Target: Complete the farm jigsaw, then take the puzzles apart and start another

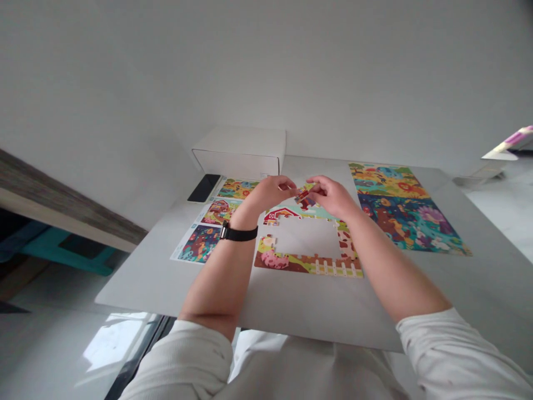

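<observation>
A small dark-red puzzle piece (303,195) is held up between my two hands, above the far side of a jigsaw puzzle. My right hand (331,195) pinches its right end. The fingers of my left hand (275,191) are curled, their tips pressed together at its left end. Below lies the farm puzzle (291,265), a joined frame of pieces with a red barn, a pink pig and a white fence around a bare middle. More puzzle pieces (308,204) show behind the held one, partly hidden by my hands.
A picture sheet (195,243) with several small scenes lies left of the puzzle, partly behind my left arm. A phone (204,188) rests above it, before a white box (241,153) near the wall. Two joined pictures (406,214) lie at right on the white table (225,286).
</observation>
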Demonstrator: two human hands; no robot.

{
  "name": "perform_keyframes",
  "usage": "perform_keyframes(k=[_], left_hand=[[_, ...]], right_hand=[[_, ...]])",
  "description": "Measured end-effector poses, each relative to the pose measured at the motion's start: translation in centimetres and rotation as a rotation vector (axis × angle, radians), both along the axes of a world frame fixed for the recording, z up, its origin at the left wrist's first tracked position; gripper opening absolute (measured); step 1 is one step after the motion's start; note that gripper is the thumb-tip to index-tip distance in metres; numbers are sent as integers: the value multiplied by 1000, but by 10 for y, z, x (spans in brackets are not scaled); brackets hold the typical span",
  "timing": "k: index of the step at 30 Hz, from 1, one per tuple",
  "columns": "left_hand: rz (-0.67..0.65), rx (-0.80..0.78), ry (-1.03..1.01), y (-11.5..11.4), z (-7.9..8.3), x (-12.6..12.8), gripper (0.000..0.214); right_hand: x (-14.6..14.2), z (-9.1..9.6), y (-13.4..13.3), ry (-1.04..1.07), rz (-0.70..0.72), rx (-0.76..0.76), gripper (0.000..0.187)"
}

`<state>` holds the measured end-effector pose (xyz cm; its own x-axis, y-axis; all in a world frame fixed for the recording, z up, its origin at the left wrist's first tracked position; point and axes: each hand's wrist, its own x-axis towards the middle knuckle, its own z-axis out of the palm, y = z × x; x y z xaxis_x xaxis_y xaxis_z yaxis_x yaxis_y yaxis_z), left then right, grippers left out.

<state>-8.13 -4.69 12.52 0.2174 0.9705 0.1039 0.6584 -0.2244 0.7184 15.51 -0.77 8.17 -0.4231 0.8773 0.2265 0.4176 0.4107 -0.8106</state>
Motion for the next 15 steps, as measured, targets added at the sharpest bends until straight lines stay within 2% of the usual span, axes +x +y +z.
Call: perform_keyframes(k=[4,8,12,15], left_hand=[[-131,-79,3,0,-8,11,28],[-138,-120,60,0,-14,9,23],[-124,-156,26,0,-11,-4,22],[-103,-194,4,1,-9,-14,23]], right_hand=[[4,-7,-11,82,37,-89,37],[2,-17,-15,110,28,-123,35],[2,-20,-16,120,-34,-36,24],[3,-15,-21,93,-19,78,22]])
